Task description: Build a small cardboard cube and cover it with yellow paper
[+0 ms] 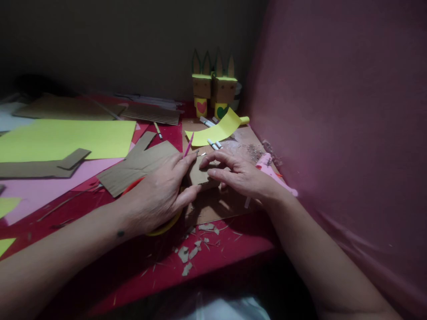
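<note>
A small brown cardboard piece [199, 172] lies between my two hands, low over the work board. My left hand [160, 191] grips its left side, fingers along the far edge and thumb at the near edge. My right hand [238, 173] has its thumb and index finger bent over the piece's right part, with the other fingers partly hidden below. A thin pink stick [188, 145] stands up beside my left fingers. Under the left hand, a yellow loop [167, 227] and a red handle part [133, 185] show, mostly covered.
A pink glue gun [266, 162] lies right of my right hand. Curved yellow paper [216, 133] and white markers [213, 144] lie beyond. Two cardboard figures [202, 86] stand at the back. Yellow sheets [66, 138] and cardboard [133, 166] spread leftward; scraps [183, 254] litter the near edge.
</note>
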Tool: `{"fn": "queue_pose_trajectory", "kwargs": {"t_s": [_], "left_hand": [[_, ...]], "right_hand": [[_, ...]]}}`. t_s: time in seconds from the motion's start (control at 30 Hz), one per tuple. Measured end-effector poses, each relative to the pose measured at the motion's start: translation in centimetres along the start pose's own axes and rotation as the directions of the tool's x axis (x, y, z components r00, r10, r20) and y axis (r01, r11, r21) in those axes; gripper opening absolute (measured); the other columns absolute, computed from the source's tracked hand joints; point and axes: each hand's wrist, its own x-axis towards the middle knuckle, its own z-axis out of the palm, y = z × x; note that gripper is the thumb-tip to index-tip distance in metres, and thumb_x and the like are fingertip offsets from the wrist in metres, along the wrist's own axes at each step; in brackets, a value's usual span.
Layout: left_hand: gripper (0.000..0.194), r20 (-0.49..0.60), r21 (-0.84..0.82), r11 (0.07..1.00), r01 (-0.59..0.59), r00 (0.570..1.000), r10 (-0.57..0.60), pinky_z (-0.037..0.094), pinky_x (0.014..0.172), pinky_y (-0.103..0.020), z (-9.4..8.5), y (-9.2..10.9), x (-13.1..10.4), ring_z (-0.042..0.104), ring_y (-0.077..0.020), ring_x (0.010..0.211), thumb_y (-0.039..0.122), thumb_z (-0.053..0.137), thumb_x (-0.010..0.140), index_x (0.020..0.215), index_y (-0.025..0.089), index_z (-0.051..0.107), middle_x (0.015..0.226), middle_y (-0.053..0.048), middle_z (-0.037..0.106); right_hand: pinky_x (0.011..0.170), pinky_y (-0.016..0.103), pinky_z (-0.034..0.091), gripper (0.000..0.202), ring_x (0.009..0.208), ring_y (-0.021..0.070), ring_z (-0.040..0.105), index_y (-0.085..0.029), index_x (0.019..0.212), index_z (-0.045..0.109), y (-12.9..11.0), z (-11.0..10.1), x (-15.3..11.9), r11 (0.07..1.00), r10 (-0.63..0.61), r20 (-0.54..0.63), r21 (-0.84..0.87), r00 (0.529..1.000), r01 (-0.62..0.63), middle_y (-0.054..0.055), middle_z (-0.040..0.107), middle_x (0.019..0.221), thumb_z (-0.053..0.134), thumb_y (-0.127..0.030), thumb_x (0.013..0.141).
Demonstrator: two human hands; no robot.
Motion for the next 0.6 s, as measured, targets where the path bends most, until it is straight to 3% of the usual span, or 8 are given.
{"fn": "queue_pose_trajectory", "kwargs": {"t_s": [0.3,0.6], "left_hand": [[0.057,0.02,0.016,1.0,0.011,1.0,-0.011,0.053,0.102,-0.045,-0.12,0.51,0.11,0.063,-0.0313,0.115,0.039,0.047,0.101,0.152,0.013,0.043,0.13,-0.016,0.061],[0.056,-0.031,0.029,0.998,-0.058,0.998,0.059,0.052,0.107,-0.046,0.3,0.17,-0.03,0.061,-0.0328,0.123,0.036,0.046,0.103,0.152,0.009,0.042,0.137,-0.019,0.059]], "right_hand": [[0.083,0.031,0.052,0.01,0.096,0.0161,0.058,-0.023,0.097,0.06,-0.28,0.52,0.58,1.0,-0.007,-0.02,-0.024,1.0,0.007,0.002,0.059,0.107,0.06,-0.017,0.089],[0.093,0.034,0.051,0.011,0.112,0.0201,0.055,-0.023,0.097,0.059,-0.52,0.45,0.4,0.997,-0.025,-0.016,-0.074,1.0,0.024,0.003,0.058,0.108,0.061,-0.015,0.089]]}}
